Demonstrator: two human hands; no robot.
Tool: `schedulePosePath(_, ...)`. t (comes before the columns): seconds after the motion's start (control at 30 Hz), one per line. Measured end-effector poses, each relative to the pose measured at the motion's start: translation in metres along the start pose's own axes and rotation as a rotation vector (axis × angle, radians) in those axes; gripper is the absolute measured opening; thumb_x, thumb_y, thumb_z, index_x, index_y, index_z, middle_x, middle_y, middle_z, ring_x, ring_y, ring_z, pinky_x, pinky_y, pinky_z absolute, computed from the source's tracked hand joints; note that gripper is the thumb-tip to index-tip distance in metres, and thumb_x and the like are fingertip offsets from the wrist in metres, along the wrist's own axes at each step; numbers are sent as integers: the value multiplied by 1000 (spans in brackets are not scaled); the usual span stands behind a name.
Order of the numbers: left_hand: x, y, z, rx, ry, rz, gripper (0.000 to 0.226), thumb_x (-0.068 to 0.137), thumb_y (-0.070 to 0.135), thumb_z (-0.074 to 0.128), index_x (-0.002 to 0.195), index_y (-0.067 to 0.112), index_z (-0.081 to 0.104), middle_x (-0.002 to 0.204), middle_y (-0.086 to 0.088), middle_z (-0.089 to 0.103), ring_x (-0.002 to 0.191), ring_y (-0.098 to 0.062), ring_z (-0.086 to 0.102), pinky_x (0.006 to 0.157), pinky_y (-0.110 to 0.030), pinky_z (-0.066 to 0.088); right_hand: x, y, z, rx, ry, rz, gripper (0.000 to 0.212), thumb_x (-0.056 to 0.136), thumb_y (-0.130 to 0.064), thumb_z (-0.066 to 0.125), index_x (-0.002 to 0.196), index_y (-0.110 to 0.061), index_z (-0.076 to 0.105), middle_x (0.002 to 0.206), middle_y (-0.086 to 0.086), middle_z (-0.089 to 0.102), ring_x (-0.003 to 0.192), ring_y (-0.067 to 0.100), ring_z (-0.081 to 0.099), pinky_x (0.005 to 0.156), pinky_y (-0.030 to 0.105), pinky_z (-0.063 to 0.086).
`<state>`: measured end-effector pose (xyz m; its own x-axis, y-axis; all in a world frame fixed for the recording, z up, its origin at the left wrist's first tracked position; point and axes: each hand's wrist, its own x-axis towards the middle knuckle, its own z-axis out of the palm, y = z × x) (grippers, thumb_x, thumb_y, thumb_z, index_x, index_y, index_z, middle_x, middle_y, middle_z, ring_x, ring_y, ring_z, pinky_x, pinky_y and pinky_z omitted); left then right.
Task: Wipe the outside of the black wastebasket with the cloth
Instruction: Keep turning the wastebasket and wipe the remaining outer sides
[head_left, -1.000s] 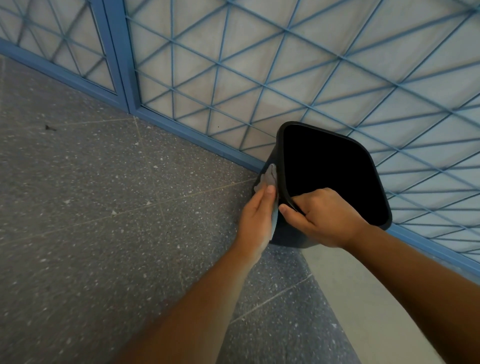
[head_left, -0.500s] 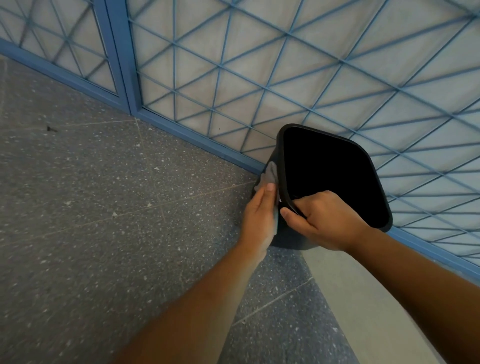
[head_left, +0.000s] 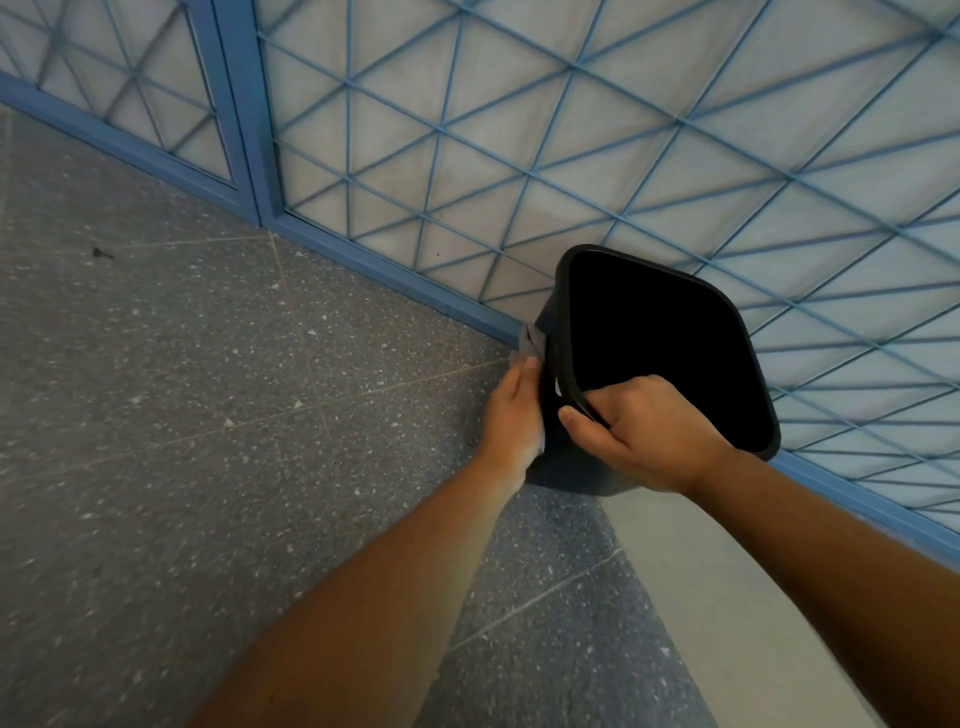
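Black wastebasket sits on the speckled grey floor, right against the blue-framed grid panel, at the seam where the grey floor meets a paler strip. Its opening faces up toward the camera and the inside reads solid black. Right hand is clamped on the near rim: thumb outside, fingers curled over the edge into the opening, so closed on the rim. Left hand is laid flat against the basket's left outer wall, fingers straight and together, pressing a grey cloth to the plastic. The cloth pokes out past the fingertips near the upper left corner of the basket, and a thin edge shows under the heel of the hand. The hand is flat rather than curled around the cloth, though the palm side is hidden, so how the cloth is pinned underneath can't be seen. Both forearms are bare and reach in from the bottom of the view. A small dark speck lies on the floor, well apart at far left.
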<state>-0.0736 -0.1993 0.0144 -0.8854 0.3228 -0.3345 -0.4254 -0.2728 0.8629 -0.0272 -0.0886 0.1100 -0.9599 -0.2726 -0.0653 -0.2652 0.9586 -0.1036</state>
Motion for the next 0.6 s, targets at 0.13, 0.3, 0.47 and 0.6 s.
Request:
schedulePosePath(0.13,-20,-12,3,-12,-33,95,46,108,43,41,140,20,64,137,-4,70,133,-18,62,117,-43,46,0,3,0,-11,-9,5,49,92,-55,26,60,-24,46,48,-7,40,44,8,40,52,28,36)
schedulePosePath(0.3,-4,-4,-1,-25,6,38,41,113,29,37,139,10,63,137,-15,68,135,-27,60,118,-50,42,3,1,0,-4,1,-14,47,93,-52,29,58,-23,42,47,-5,38,43,9,38,51,28,32)
schedulePosePath(0.47,-25,-7,10,-93,3,58,46,111,38,42,131,3,65,121,-39,60,117,-60,53,100,-71,42,-2,2,0,44,-11,-39,47,94,-51,31,63,-23,51,50,-9,42,45,8,41,52,29,39)
schedulePosePath(0.6,-25,-4,11,-147,15,100,42,111,32,42,129,6,69,122,-22,73,122,-38,66,106,-49,51,-3,3,2,44,-2,-67,47,94,-51,30,64,-22,52,51,-9,43,45,8,41,52,33,41)
